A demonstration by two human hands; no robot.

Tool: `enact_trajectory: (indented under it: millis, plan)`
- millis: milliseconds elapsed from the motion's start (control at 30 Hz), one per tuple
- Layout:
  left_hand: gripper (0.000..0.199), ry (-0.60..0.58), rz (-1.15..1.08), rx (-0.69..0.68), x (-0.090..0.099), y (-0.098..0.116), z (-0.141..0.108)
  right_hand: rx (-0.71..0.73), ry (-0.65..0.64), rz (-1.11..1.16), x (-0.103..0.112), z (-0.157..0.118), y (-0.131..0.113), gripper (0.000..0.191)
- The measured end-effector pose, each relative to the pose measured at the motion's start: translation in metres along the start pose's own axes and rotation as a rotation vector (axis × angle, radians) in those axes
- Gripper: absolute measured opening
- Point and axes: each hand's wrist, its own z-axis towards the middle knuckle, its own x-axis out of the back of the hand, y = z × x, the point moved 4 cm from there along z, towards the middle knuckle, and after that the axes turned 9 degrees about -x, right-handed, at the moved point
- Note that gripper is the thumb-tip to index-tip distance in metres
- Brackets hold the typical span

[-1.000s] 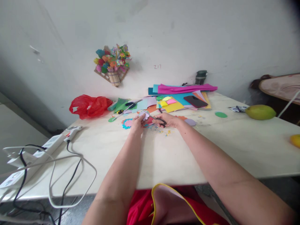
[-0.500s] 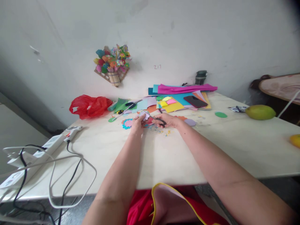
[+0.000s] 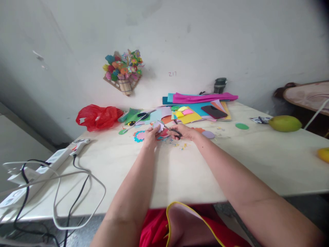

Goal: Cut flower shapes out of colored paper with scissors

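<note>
Between the fingers of my left hand (image 3: 152,133) is a small lilac paper piece (image 3: 161,127) with a scalloped edge. My right hand (image 3: 183,131) is closed around the dark handles of a pair of scissors (image 3: 177,133), whose blades reach left to the edge of the paper. Just left of my left hand lies a pink and blue scalloped paper flower (image 3: 140,136). Red paper shows on the table under the scissors, partly covered by my hands. Tiny paper scraps (image 3: 183,146) are scattered below. Beside my right wrist rests a lilac paper circle (image 3: 208,134).
Coloured sheets (image 3: 192,117), a phone (image 3: 214,112) and a second pair of scissors (image 3: 146,114) lie at the back. A red plastic bag (image 3: 99,117) sits at left, above a power strip (image 3: 55,157) with cables. A green-yellow fruit (image 3: 285,123) and a green paper circle (image 3: 242,126) are at right.
The scissor blades have shifted slightly against the lilac paper, which is turned a little in my left hand. Both arms stay nearly in place.
</note>
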Motion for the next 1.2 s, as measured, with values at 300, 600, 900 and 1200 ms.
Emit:
enact_trajectory:
  millis: [300,600,900,1200]
  plan:
    - [0.023,-0.07,-0.008,0.002,-0.004,0.001,-0.002,0.03,0.063,-0.052,-0.002,-0.008,-0.009,0.019]
    - [0.023,-0.112,-0.02,0.019,-0.006,0.001,-0.003,0.054,0.019,0.003,0.002,0.0,-0.001,0.022]
    - [0.028,-0.105,-0.029,-0.007,-0.01,0.004,-0.008,0.062,-0.019,0.076,0.005,0.007,0.009,0.025]
    - [0.031,-0.071,0.009,-0.05,-0.01,-0.005,-0.004,0.033,0.073,0.106,-0.001,0.0,0.001,0.027]
